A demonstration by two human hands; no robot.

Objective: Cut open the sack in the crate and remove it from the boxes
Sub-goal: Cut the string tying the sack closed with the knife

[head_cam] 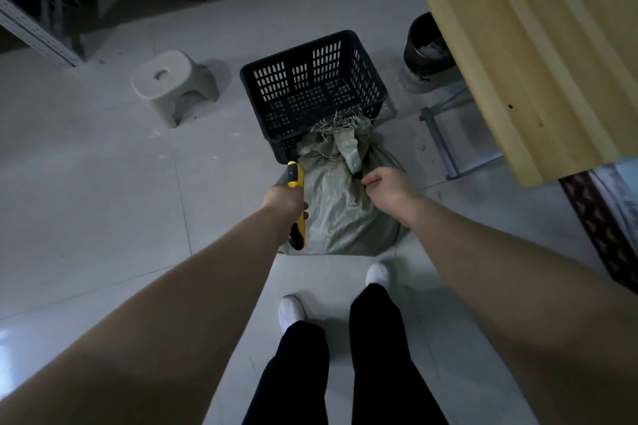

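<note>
Sack (331, 207): a grey-green woven bag, just in front of the near wall of the black crate (297, 49). Its knotted, frayed top leans over that wall's rim. I cannot tell whether it rests on the floor or hangs lifted.
Crate: slotted plastic, with nothing visible inside it.
Left hand (284, 205): clenched round a yellow-and-black utility knife (297, 179), held against the sack's left side. The blade is not visible.
Right hand (383, 188): fingers curled, pinching a fold of fabric on the sack's upper right.
Likely handling: the cloth is soft, thin and creased, so it should slacken and bunch under a blade unless pulled taut. The bulging body and straight bottom edge suggest firm boxes inside and some weight.
Where to hold: the gathered neck below the knot, or a pinched fold as the right hand has now. Both hands are probably needed to shift it.
Risk: loose strands at the top may shed or snag.
Nearby: 1 pale stool (172, 83) to the left and 1 dark bin (426, 48) to the right.
</note>
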